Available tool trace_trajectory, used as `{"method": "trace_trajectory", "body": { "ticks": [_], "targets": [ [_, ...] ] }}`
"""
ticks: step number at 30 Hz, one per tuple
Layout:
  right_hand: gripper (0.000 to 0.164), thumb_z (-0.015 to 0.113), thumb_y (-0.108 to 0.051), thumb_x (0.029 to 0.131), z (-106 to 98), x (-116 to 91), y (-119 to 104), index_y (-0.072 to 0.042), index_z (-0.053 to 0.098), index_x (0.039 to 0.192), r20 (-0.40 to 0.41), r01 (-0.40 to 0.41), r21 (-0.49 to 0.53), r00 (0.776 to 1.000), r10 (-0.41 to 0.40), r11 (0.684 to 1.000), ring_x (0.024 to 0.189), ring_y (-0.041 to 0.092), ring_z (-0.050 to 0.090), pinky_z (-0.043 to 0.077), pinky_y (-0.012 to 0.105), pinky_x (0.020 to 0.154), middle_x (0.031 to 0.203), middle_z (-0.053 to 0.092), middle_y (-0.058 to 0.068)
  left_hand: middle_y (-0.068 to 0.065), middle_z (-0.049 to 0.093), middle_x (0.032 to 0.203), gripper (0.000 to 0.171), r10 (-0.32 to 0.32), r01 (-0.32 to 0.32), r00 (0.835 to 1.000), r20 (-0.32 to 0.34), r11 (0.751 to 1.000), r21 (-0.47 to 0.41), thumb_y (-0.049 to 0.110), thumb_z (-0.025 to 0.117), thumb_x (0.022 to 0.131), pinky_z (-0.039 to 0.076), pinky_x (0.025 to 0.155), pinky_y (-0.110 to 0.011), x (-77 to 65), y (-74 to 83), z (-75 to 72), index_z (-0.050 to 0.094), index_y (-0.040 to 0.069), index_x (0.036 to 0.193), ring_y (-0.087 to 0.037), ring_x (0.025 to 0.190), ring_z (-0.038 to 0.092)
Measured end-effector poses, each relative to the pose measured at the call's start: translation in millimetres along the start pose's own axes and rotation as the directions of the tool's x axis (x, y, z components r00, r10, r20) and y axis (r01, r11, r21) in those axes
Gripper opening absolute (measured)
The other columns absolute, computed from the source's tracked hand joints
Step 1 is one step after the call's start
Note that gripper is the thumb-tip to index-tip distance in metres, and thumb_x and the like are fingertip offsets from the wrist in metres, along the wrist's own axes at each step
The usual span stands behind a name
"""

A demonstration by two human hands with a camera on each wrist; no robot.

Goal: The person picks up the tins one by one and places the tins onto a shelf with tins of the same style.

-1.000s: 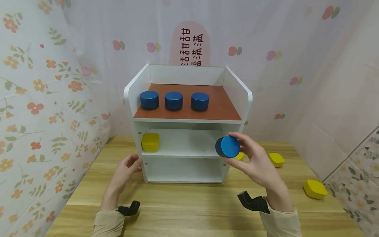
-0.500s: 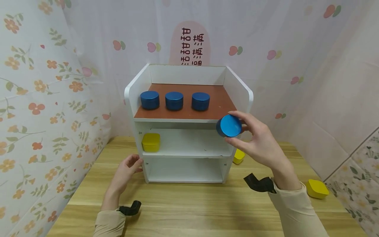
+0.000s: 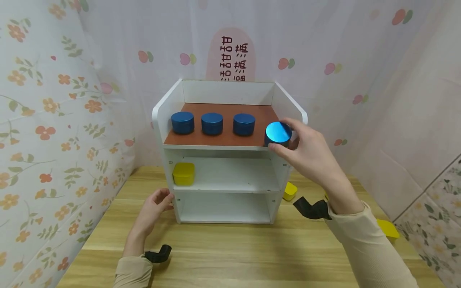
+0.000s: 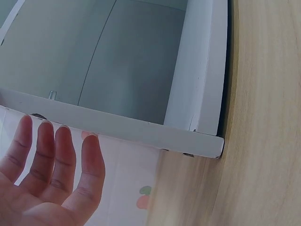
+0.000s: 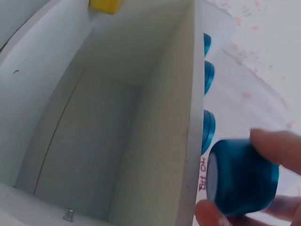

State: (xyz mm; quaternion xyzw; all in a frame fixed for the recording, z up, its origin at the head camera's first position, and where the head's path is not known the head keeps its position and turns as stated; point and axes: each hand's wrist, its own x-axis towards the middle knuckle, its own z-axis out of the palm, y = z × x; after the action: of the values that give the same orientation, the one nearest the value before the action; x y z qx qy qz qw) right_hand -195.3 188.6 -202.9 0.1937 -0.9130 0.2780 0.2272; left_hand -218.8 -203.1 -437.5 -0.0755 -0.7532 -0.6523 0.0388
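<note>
A round blue tin [image 3: 278, 133] is pinched between the thumb and fingers of my right hand [image 3: 309, 152], at the right front of the shelf unit's brown top. In the right wrist view the blue tin [image 5: 242, 176] is tilted beside the board's edge. Three similar blue tins, among them the nearest one [image 3: 243, 124], stand in a row to its left. My left hand [image 3: 153, 208] is at the unit's lower left side. In the left wrist view its fingers [image 4: 61, 150] lie against or close to the side panel, holding nothing.
The white shelf unit [image 3: 227, 147] stands on a wooden table [image 3: 223, 252]. A yellow box [image 3: 183, 173] sits at the left of its middle shelf. More yellow boxes lie on the table at right, one [image 3: 289, 191] beside the unit, another [image 3: 388, 229] partly behind the sleeve.
My right hand has lifted the blue tin from middle-shelf height to the level of the top board and turned its lid upward. The left hand has stayed in place.
</note>
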Motion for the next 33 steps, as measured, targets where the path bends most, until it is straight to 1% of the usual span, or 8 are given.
{"method": "trace_trajectory", "body": {
  "ticks": [5,9,11,13,19,23,27,33],
  "targets": [
    [0.052,0.069,-0.030,0.091,6,11,-6,-0.005,0.051,0.133,-0.013,-0.010,-0.109,1.000,0.009,0.994,0.070,0.025,0.051,0.046,0.037,0.062,0.089,0.059,0.009,-0.017,0.057,0.111,0.036,0.002,-0.002,1.000,-0.003,1.000,0.002,0.022,0.057,0.101,0.053,0.089,-0.042,0.1,-0.1,-0.4,0.051,-0.008,0.119,-0.014,0.099,0.057],
    [0.044,0.063,-0.036,0.094,9,18,-9,-0.005,0.052,0.123,-0.007,-0.076,-0.193,0.997,0.076,0.978,0.078,0.030,0.057,0.052,0.046,0.066,0.095,0.062,0.013,-0.016,0.057,0.111,0.036,-0.001,0.001,1.000,0.001,1.000,0.005,0.022,0.057,0.101,0.053,0.089,-0.040,-0.2,-0.6,-0.9,0.051,-0.008,0.119,-0.014,0.099,0.057],
    [0.039,0.062,-0.037,0.095,11,22,-11,-0.006,0.053,0.115,-0.002,-0.104,-0.230,0.994,0.107,0.968,0.082,0.032,0.058,0.052,0.049,0.065,0.098,0.062,0.012,-0.016,0.057,0.111,0.036,-0.003,0.003,1.000,0.003,1.000,0.004,0.022,0.057,0.101,0.053,0.088,-0.040,-0.3,-1.1,-1.0,0.051,-0.008,0.119,-0.014,0.099,0.057],
    [0.036,0.062,-0.038,0.094,13,25,-12,-0.007,0.052,0.108,0.007,-0.118,-0.256,0.992,0.124,0.959,0.081,0.032,0.058,0.051,0.049,0.062,0.095,0.060,0.012,-0.016,0.057,0.111,0.036,-0.002,0.002,1.000,0.003,1.000,0.001,0.022,0.057,0.101,0.054,0.088,-0.039,-0.4,-1.6,-0.9,0.051,-0.008,0.119,-0.014,0.099,0.057],
    [0.035,0.061,-0.039,0.095,17,28,-13,-0.007,0.052,0.106,0.034,-0.133,-0.276,0.988,0.148,0.952,0.076,0.032,0.058,0.048,0.044,0.055,0.089,0.058,0.011,-0.016,0.057,0.110,0.035,0.003,-0.003,1.000,0.002,1.000,0.001,0.021,0.057,0.101,0.054,0.087,-0.038,-1.0,-2.7,-1.0,0.051,-0.009,0.119,-0.013,0.099,0.057],
    [0.031,0.059,-0.037,0.096,19,29,-12,-0.007,0.051,0.096,0.022,-0.158,-0.279,0.985,0.171,0.947,0.072,0.032,0.056,0.044,0.040,0.052,0.082,0.054,0.011,-0.016,0.057,0.109,0.034,0.000,0.000,1.000,0.002,1.000,-0.002,0.021,0.056,0.101,0.054,0.088,-0.039,-1.5,-3.0,-0.6,0.051,-0.009,0.118,-0.013,0.098,0.057],
    [0.031,0.058,-0.036,0.097,19,31,-13,-0.006,0.053,0.093,0.000,-0.173,-0.286,0.984,0.181,0.943,0.073,0.033,0.056,0.045,0.042,0.054,0.084,0.054,0.012,-0.016,0.057,0.109,0.035,0.000,0.000,1.000,0.002,1.000,-0.004,0.021,0.057,0.101,0.054,0.087,-0.039,-1.1,-2.5,-0.1,0.051,-0.009,0.118,-0.013,0.098,0.057],
    [0.031,0.058,-0.033,0.097,22,32,-14,-0.002,0.056,0.097,-0.043,-0.192,-0.298,0.981,0.188,0.935,0.076,0.036,0.056,0.048,0.048,0.058,0.090,0.056,0.015,-0.015,0.056,0.109,0.036,-0.006,0.006,1.000,0.006,1.000,-0.002,0.022,0.057,0.101,0.054,0.087,-0.036,0.6,-1.3,0.2,0.050,-0.008,0.118,-0.014,0.099,0.056]
  ]
}}
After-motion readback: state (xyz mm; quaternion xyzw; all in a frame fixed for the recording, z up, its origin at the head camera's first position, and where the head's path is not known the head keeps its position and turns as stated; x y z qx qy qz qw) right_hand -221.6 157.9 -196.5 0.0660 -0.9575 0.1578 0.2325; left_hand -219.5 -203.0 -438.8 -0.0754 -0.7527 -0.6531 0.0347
